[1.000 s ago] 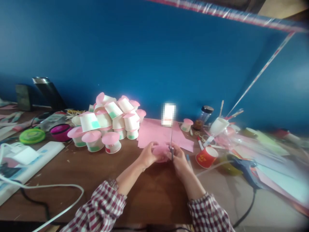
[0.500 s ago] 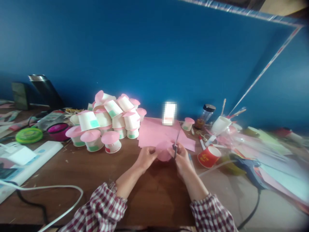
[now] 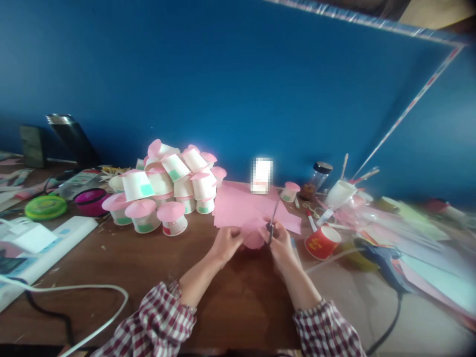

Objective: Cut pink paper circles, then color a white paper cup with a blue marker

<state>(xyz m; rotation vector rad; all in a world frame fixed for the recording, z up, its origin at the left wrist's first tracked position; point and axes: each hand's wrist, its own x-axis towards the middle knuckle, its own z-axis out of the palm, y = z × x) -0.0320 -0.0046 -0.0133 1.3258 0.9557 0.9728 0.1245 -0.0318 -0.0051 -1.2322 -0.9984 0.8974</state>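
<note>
**Before a blue wall [image 3: 208,74]: one pink disc [image 3: 254,236] at the left hand [image 3: 225,245], one pair of scissors [image 3: 270,230] at the right hand [image 3: 281,244]**

Two hands meet over a brown table [image 3: 238,302], each arm in a checked sleeve [image 3: 158,312]. One pink disc, roughly round and apparently of paper, lies between them, just in front of a pile of pink paper [image 3: 238,201] whose sheets overlap too closely to count. Left thumb and fingers are pinched together on the disc's left edge. Right fingers are closed about the handles of the scissors, their tips at the disc's right edge. The long axis of the scissors runs away from the person, leaning slightly right; the blades point toward the wall, and whether they are parted cannot be told.

To the left rises one heap of white cups [image 3: 171,186] with pink tops, well over a dozen, several hidden; three stand in its front row. One more capped cup [image 3: 289,192] stands apart, beyond the right hand. Also to the right are one red cup [image 3: 323,243], one white cup [image 3: 340,193] near some sticks [image 3: 366,174], one black-lidded jar [image 3: 317,179] and one glue gun [image 3: 385,263]. At far left are one dark flask [image 3: 72,141] and one white power strip [image 3: 76,235].

Green patches mark many white cups; the nearest bears a small red print. Yellow characters on the red cup are too blurred to read.
</note>
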